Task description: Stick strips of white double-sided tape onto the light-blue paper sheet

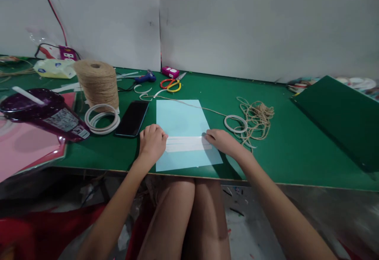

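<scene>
- Pale blue paper sheet point(182, 123) lies flat on the green counter point(296, 149), near its front edge, directly ahead of the person.
- White strips point(187, 144) run across the lower part of the sheet, side to side, between the two hands.
- Left hand point(152, 141): fingers curled under, knuckles up, pressing on the left end of the strips at the sheet's left edge. Nothing is lifted.
- Right hand point(222, 141): palm down, fingers fairly flat, fingertips on the right end of the strips. Nothing is gripped.
- Black phone point(132, 118) lies face up just left of the sheet, near the left hand.
- Jute twine spool point(97, 83) stands upright behind the phone; stacked white tape rings point(102, 119) rest against its base.
- A strand of twine crosses the sheet's top edge to a single white tape ring point(235, 123), just beyond the right hand; a loose tangle of twine point(257, 119) lies touching that ring.
- Scissors with red and yellow handles point(171, 84) lie at the back, well apart from the hands.
- Dark purple cup with straw point(44, 113) lies tilted at far left.
</scene>
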{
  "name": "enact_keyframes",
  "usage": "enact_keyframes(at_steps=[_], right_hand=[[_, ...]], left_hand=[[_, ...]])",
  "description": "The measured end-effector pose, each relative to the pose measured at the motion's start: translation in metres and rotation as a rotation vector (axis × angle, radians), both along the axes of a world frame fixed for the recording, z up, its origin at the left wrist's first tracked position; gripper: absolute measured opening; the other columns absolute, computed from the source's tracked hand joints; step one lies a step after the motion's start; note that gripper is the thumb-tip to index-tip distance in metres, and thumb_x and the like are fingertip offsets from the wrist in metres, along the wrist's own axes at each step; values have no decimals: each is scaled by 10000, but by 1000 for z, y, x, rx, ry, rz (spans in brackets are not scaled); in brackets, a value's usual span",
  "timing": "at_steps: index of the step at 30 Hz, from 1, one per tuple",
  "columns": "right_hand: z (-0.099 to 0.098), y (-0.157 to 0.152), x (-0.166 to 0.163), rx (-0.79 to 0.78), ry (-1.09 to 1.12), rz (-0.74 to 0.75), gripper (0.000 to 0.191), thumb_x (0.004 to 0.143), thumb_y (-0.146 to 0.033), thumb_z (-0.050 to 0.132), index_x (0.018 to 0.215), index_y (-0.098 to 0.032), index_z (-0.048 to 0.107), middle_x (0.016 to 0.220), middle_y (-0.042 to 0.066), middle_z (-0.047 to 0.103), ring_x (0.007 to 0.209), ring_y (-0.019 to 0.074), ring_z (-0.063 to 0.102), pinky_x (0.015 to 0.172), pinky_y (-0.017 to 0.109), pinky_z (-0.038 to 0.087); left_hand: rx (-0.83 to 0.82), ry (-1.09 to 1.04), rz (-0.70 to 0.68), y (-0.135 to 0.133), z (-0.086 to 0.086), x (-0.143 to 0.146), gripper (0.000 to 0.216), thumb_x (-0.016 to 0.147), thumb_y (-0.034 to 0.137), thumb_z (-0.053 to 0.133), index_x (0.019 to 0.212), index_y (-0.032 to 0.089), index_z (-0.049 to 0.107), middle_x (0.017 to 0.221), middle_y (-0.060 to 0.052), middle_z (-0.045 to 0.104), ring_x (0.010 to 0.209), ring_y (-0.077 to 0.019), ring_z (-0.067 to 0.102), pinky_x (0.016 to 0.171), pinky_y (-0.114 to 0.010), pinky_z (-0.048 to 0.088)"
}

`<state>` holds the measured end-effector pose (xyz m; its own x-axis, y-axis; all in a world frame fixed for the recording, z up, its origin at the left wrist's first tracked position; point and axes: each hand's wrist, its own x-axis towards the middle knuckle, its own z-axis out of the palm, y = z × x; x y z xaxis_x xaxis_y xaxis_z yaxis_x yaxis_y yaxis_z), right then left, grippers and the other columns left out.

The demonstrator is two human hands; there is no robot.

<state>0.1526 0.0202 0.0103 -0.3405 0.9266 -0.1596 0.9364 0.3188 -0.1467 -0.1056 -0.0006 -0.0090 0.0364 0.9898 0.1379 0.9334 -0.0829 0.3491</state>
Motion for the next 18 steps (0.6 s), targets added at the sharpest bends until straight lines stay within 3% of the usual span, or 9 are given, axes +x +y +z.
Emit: enact_keyframes(at_steps=[4,8,18], right_hand=[[-2,-1,0,14,-44,-8,243,903,-256,373,713,-187,509,741,43,587,688,133,516,605,231,263],[-3,-3,-1,25,-75,-21,230,909,-260,371,766,-185,533,780,50,593,706,135,528,605,229,266],[-5,-5,-1,41,-103,-7,254,931,-279,349,839,-175,561,843,69,611,763,150,557,627,238,283]], left_hand=[[59,79,-91,0,-7,-1,91,843,226,513,807,186,586,1052,-77,574,996,-248,487,826,-376,384],[38,185,-190,0,-7,-2,101,875,217,473,853,172,560,944,-78,593,874,-237,503,752,-360,382],[24,293,-131,-12,3,6,155,919,240,390,902,163,523,927,-90,606,878,-243,522,760,-358,366]])
